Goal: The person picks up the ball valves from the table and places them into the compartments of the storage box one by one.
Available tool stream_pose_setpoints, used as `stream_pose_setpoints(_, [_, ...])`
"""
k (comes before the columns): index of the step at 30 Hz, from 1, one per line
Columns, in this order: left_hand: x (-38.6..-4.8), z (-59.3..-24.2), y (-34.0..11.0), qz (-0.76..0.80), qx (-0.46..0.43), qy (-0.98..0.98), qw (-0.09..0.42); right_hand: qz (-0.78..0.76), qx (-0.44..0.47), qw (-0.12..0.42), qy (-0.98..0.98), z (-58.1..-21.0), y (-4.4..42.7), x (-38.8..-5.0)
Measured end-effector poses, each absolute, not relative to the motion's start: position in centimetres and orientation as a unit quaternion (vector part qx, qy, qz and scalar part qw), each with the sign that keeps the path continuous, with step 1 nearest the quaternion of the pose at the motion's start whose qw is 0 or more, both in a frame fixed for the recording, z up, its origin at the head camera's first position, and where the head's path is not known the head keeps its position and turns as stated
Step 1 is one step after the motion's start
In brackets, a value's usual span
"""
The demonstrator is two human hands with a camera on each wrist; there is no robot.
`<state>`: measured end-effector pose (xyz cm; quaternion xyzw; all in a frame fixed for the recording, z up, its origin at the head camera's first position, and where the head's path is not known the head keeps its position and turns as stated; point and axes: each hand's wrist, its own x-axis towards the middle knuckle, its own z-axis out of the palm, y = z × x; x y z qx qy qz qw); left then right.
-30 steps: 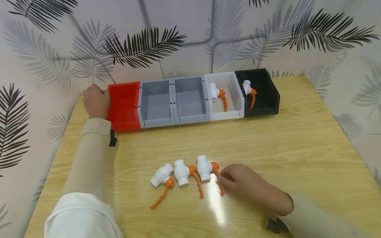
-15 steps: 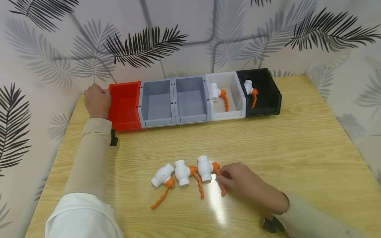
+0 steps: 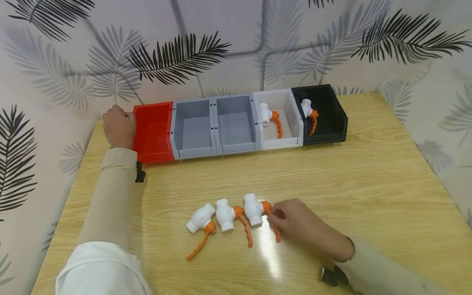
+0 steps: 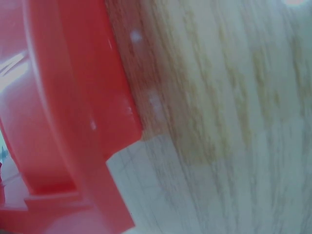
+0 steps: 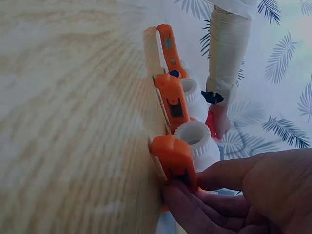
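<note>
At the far left corner of the wooden table point(image 3: 368, 184), the left hand point(image 3: 119, 128) was set against the outer wall of the red bin point(image 3: 153, 130), its fingertips out of sight; whether it gripped the rim, I could not tell. The red bin began a row along the table's far edge, with the left grey bin point(image 3: 195, 131) next, holding nothing. Well in from the table's left edge lay the left valve point(image 3: 200, 217), its orange lever slanting back toward that edge. Just beside it lay the middle valve point(image 3: 224, 215), lever pointing away from the bins. The right grey bin point(image 3: 236, 127) also held nothing. The right valve point(image 3: 253, 209) lay last of the three, and beyond it the white bin point(image 3: 284, 142) held one valve at its left wall. The right hand point(image 3: 300, 221) pinched the right valve's lever between thumb and finger, the white body appearing to rest on the table. At the row's end, nearest the table's right edge, the black bin point(image 3: 332, 119) held another valve.

The step in hand looked to be securing that lever; the next move called for a firm pinch and a lift clear of the middle valve.
</note>
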<state>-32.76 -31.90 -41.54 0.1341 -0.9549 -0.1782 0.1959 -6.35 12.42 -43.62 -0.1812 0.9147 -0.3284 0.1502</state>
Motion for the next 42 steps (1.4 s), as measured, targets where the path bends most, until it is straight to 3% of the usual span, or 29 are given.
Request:
stream_pose_setpoints(24, [-32.5,-41.4,-31.6,-0.180,0.144,-0.954,0.189,-0.300,-0.189,0.132,0.926,-43.0,12.6,-7.1])
stream_pose_setpoints(42, [-32.6,-41.3,-31.8,-0.166,0.149,-0.959,0.177,-0.297,-0.217,0.062,0.928,-41.5,12.8,-9.0])
